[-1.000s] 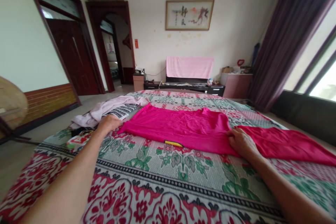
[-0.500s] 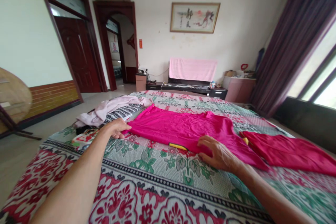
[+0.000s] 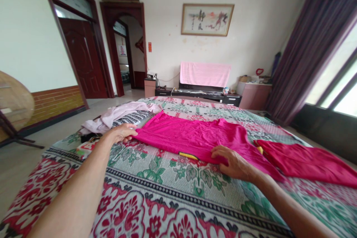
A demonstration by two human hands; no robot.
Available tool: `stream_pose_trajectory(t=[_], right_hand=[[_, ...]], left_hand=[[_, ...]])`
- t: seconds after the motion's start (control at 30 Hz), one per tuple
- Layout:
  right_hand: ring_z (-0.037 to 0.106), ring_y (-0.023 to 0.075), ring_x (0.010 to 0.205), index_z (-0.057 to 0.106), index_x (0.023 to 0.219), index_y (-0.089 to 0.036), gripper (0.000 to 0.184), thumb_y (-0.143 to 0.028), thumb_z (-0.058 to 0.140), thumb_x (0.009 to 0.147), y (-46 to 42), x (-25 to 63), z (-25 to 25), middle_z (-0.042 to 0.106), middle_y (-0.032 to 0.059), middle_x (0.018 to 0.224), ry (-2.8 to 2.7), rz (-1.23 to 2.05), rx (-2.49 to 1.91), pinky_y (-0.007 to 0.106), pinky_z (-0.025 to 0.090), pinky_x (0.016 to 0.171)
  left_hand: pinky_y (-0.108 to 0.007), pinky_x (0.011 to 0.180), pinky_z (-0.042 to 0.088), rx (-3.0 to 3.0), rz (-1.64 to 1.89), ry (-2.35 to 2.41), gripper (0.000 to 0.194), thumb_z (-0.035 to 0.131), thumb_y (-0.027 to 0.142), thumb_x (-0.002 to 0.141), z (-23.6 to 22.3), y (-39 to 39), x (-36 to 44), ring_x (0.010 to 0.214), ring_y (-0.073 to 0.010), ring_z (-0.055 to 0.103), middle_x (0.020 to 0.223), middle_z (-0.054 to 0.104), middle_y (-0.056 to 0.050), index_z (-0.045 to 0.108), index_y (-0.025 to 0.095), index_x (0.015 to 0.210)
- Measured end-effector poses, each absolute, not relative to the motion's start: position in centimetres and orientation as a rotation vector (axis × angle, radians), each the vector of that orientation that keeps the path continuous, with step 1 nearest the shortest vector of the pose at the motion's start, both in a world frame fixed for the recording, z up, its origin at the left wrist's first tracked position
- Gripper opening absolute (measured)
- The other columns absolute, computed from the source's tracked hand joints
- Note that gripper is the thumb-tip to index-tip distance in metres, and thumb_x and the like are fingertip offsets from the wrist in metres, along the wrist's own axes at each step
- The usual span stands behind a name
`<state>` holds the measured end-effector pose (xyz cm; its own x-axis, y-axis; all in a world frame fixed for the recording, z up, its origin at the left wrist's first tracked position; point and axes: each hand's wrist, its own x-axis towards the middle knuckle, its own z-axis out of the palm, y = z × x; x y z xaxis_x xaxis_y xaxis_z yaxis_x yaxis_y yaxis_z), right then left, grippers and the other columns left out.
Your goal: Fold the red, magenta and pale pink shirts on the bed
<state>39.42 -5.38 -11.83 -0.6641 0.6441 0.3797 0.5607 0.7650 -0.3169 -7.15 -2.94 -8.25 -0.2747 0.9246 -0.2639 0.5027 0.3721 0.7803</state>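
A bright pink shirt (image 3: 181, 134) lies spread flat on the patterned bedspread (image 3: 178, 189), its surface slightly wrinkled. My left hand (image 3: 122, 133) pinches the shirt's left near corner between thumb and fingers. At the near edge, towards the right, my right hand (image 3: 232, 161) is curled over the cloth, with some fabric between its thumb and fingers. A yellow strip (image 3: 189, 155) with a dark border shows along the shirt's near edge, between both hands.
A red garment (image 3: 309, 161) lies to the right, beside the shirt. Past my left hand is a pile with a pale pink cloth (image 3: 122, 113) and a black-and-white patterned cloth (image 3: 129, 118). A low cabinet (image 3: 232, 99) stands beyond the bed.
My left hand has shifted slightly left and up, drawing the shirt's corner with it. My right hand has moved slightly right and now pinches the near edge more closely.
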Motion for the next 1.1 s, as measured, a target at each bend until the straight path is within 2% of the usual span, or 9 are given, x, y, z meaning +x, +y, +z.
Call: stream_pose_trajectory(t=[0.13, 0.27, 0.37, 0.47, 0.57, 0.7, 0.9, 1.0, 1.1], right_hand=[[0.062, 0.0215, 0.100, 0.064, 0.094, -0.020, 0.042, -0.004, 0.048, 0.058, -5.4, 39.5, -11.8, 0.066, 0.0074, 0.106, -2.492, 0.264, -0.930, 0.038, 0.051, 0.090], [0.061, 0.0208, 0.101, 0.063, 0.094, -0.019, 0.043, -0.003, 0.047, 0.057, -5.3, 39.6, -12.0, 0.066, 0.0073, 0.106, -2.480, 0.255, -0.925, 0.037, 0.050, 0.091], [0.061, 0.0208, 0.102, 0.063, 0.093, -0.020, 0.042, -0.005, 0.047, 0.057, -5.3, 39.5, -12.0, 0.066, 0.0067, 0.106, -2.477, 0.267, -0.933, 0.037, 0.050, 0.092], [0.061, 0.0208, 0.101, 0.063, 0.092, -0.020, 0.041, -0.005, 0.047, 0.057, -5.4, 39.5, -11.8, 0.066, 0.0068, 0.106, -2.475, 0.268, -0.935, 0.037, 0.050, 0.091], [0.062, 0.0203, 0.099, 0.063, 0.091, -0.020, 0.042, -0.004, 0.046, 0.057, -5.4, 39.4, -11.7, 0.066, 0.0066, 0.105, -2.472, 0.268, -0.934, 0.035, 0.051, 0.090], [0.062, 0.0207, 0.100, 0.063, 0.091, -0.020, 0.041, -0.004, 0.046, 0.057, -5.6, 39.4, -11.4, 0.066, 0.0063, 0.106, -2.471, 0.259, -0.952, 0.035, 0.051, 0.091], [0.063, 0.0205, 0.097, 0.063, 0.090, -0.022, 0.026, -0.010, 0.052, 0.070, -6.0, 39.2, -10.6, 0.067, 0.0059, 0.102, -2.488, 0.313, -0.974, 0.034, 0.051, 0.089], [0.062, 0.0209, 0.099, 0.063, 0.091, -0.022, 0.026, -0.011, 0.055, 0.068, -5.9, 39.3, -10.6, 0.066, 0.0056, 0.105, -2.507, 0.258, -0.984, 0.034, 0.050, 0.091], [0.061, 0.0214, 0.098, 0.063, 0.090, -0.022, 0.026, -0.012, 0.056, 0.068, -5.8, 39.6, -10.6, 0.066, 0.0064, 0.103, -2.541, 0.145, -0.991, 0.035, 0.050, 0.090]], left_hand=[[-0.017, 0.039, 0.028, 1.216, 0.750, 1.956, 0.037, 0.067, 0.045, 0.071, -9.0, -2.5, -6.8, 0.041, -0.0062, 0.039, 0.052, 0.047, 0.007, 0.062, 0.018, 0.096], [-0.019, 0.041, 0.029, 1.280, 0.711, 2.075, 0.023, 0.057, 0.038, 0.078, -9.6, -2.3, -6.2, 0.039, -0.0078, 0.037, 0.044, 0.042, 0.006, 0.060, 0.015, 0.075], [-0.022, 0.044, 0.032, 1.424, 0.601, 2.210, 0.020, 0.056, 0.033, 0.077, -9.8, -2.1, -6.1, 0.042, -0.0113, 0.044, 0.044, 0.046, 0.003, 0.062, 0.016, 0.068], [-0.022, 0.054, 0.038, 1.653, 0.594, 2.320, 0.018, 0.059, 0.033, 0.074, -10.1, -1.6, -6.7, 0.063, -0.0159, 0.060, 0.061, 0.064, 0.000, 0.070, 0.019, 0.074], [-0.020, 0.066, 0.043, 1.800, 0.646, 2.367, 0.021, 0.061, 0.037, 0.074, -10.4, -1.1, -7.4, 0.088, -0.0176, 0.065, 0.087, 0.074, 0.001, 0.074, 0.024, 0.084], [-0.022, 0.068, 0.044, 1.808, 0.460, 2.420, 0.026, 0.059, 0.042, 0.076, -10.8, -0.9, -7.7, 0.087, -0.0196, 0.067, 0.087, 0.075, 0.000, 0.075, 0.025, 0.088], [-0.024, 0.078, 0.046, 1.785, 0.442, 2.499, 0.051, 0.056, 0.048, 0.077, -10.3, -0.9, -7.3, 0.105, -0.0250, 0.064, 0.113, 0.071, -0.009, 0.067, 0.019, 0.118], [-0.025, 0.079, 0.047, 1.784, 0.351, 2.474, 0.058, 0.060, 0.051, 0.072, -9.5, -1.0, -6.9, 0.106, -0.0273, 0.064, 0.113, 0.070, -0.012, 0.067, 0.016, 0.117], [-0.026, 0.077, 0.047, 1.836, 0.332, 2.411, 0.060, 0.066, 0.045, 0.063, -8.4, -1.3, -6.7, 0.101, -0.0271, 0.065, 0.111, 0.071, -0.010, 0.066, 0.018, 0.117]])
